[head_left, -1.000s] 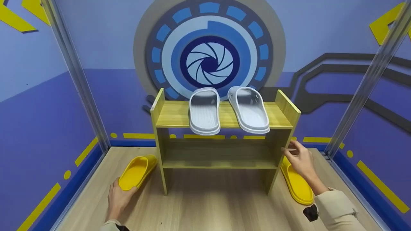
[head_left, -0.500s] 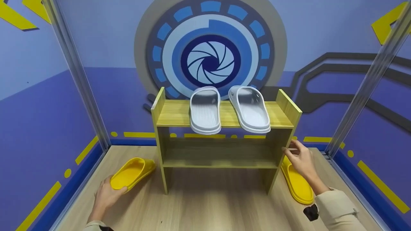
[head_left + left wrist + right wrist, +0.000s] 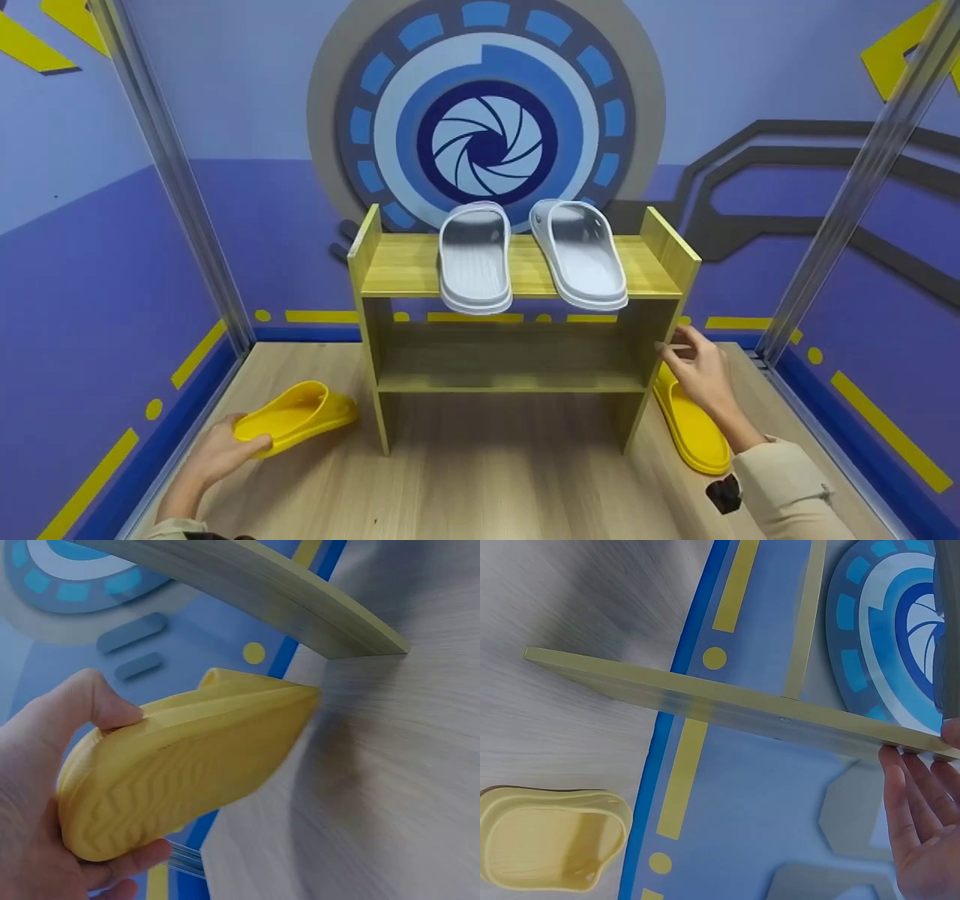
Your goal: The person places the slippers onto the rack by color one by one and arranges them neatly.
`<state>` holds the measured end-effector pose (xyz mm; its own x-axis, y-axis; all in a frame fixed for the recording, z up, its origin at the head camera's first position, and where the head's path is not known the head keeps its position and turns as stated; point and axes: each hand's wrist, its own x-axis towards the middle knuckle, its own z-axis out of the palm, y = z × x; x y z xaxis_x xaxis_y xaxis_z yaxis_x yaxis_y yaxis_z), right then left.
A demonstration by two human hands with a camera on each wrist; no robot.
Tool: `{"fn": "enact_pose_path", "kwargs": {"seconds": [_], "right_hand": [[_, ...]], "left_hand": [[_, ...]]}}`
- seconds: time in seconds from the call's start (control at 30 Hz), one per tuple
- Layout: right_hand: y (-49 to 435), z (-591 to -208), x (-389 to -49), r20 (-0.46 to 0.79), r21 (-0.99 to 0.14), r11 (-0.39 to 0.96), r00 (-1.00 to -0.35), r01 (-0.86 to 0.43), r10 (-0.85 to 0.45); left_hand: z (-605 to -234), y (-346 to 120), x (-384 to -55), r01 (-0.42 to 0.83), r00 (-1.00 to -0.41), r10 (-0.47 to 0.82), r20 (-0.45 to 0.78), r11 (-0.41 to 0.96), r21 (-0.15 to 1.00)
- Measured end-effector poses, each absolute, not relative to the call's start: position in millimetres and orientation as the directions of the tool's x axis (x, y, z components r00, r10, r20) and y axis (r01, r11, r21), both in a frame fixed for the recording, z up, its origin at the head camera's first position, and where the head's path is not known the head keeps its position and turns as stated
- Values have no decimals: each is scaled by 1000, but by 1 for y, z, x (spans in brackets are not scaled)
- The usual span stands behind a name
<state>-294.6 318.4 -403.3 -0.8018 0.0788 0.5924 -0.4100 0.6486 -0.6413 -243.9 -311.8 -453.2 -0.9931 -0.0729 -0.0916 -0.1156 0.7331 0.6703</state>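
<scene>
From the head camera, your left hand (image 3: 217, 454) grips a yellow clog (image 3: 289, 420) by the heel, out to the left of the wooden shoe rack (image 3: 510, 360). Your right hand (image 3: 701, 371) pinches the rack's right side panel (image 3: 674, 249); the other yellow clog (image 3: 697, 435) lies on the table (image 3: 510, 487) beside it. Two gray clogs (image 3: 476, 262) sit up top, slightly apart. Left wrist view: there's the patterned sole (image 3: 142, 802), heel clasped in your fingers. Right wrist view: fingertips (image 3: 889, 756) touch the panel's outer face, thumb opposite.

a staged booth (image 3: 259, 97), by its printed walls (image 3: 486, 146) and metal corner posts (image 3: 182, 187)
</scene>
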Motion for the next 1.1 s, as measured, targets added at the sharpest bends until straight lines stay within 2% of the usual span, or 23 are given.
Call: {"fn": "enact_pose_path", "kwargs": {"seconds": [0.5, 0.67, 0.83, 1.1], "right_hand": [[318, -403, -294, 581, -644, 656, -810, -394, 83], [318, -403, -294, 583, -646, 651, -808, -399, 83], [318, -403, -294, 595, -636, 657, -800, -405, 82], [317, -403, -294, 601, -627, 664, -796, -408, 78]], "left_hand": [[-417, -320, -230, -179, -940, 94, -328, 684, 708], [-411, -318, -227, -119, -915, 214, -342, 666, 736], [-410, -310, -226, -91, -895, 277, -348, 652, 753], [-408, -288, -229, -28, -863, 406, -300, 554, 832]]}}
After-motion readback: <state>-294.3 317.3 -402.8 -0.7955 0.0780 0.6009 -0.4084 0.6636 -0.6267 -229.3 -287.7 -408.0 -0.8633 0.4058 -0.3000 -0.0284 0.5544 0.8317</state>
